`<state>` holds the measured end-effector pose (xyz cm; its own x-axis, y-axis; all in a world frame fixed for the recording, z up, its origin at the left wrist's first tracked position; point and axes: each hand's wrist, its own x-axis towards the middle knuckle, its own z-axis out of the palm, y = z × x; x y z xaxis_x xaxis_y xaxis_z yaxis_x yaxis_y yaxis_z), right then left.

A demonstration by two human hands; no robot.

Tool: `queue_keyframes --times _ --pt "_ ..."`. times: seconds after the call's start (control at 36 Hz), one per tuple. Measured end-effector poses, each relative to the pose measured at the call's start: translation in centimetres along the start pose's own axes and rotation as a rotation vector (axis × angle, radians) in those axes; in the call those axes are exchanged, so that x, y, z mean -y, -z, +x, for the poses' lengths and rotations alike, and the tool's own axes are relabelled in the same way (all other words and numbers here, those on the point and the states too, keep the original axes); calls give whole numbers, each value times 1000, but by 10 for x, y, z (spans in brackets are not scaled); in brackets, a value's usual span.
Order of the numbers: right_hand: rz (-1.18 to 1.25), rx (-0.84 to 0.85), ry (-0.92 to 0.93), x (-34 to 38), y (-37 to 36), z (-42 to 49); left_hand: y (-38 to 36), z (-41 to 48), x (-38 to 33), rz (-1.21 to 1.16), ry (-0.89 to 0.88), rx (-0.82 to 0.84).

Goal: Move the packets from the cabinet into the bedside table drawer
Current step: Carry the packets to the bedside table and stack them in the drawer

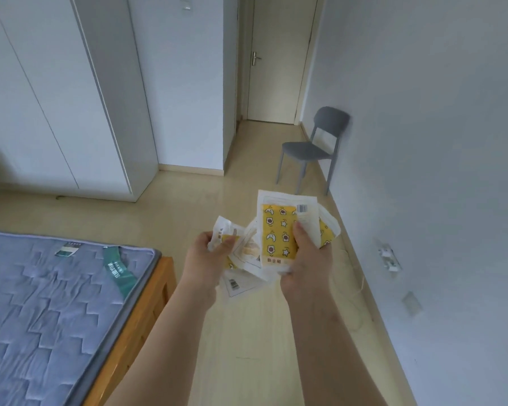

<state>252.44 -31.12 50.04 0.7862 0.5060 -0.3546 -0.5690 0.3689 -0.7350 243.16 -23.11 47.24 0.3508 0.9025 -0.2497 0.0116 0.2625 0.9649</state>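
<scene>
Packets — white and yellow, fanned between both hands: left hand grips the lower ones, right hand pinches the upright front packet — thumb across its face.

Grey chair against right wall, near closed cream door with metal handle. Blue-grey quilted mattress on wooden bed frame, green label near corner. White socket low on right wall. Pale floor.

White packets with a yellow print
The packets carry yellow panels printed with moons, stars and flowers; the mattress is blue-grey, quilted in stepped zigzags, with a green band; the bed frame is orange-brown, the chair grey, the cabinet white, the floor pale beige
</scene>
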Motion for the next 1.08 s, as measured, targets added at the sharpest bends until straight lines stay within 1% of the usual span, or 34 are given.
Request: queue_keyframes --times 0.11,0.25,0.36,0.47,0.53,0.61,0.69,0.89,1.0,1.08 --pt "20 41 -47 -4 -44 70 -16 76 -14 27 -2 2" --pt "18 148 -109 -4 -103 166 -42 179 -32 12 -27 -56" --pt "-19 183 -125 4 -152 247 -56 261 -61 -13 -52 -198" --pt "-59 212 -111 2 -207 318 -51 338 -92 21 -152 -405" --pt "-93 243 -132 -9 -234 346 -45 370 -100 12 -178 -449" --pt "-125 288 -212 -35 -274 384 -38 420 -107 -47 -178 -422" --pt "-157 320 -266 -64 -318 421 -33 478 -118 -71 -143 -346" --pt "-218 396 -288 -118 -432 504 2 616 -153 -204 -89 -177" --pt "-267 513 -281 -143 -505 546 29 683 -183 -330 -93 -99" --pt "-292 579 -323 -167 -551 574 51 722 -188 -382 -79 -64"
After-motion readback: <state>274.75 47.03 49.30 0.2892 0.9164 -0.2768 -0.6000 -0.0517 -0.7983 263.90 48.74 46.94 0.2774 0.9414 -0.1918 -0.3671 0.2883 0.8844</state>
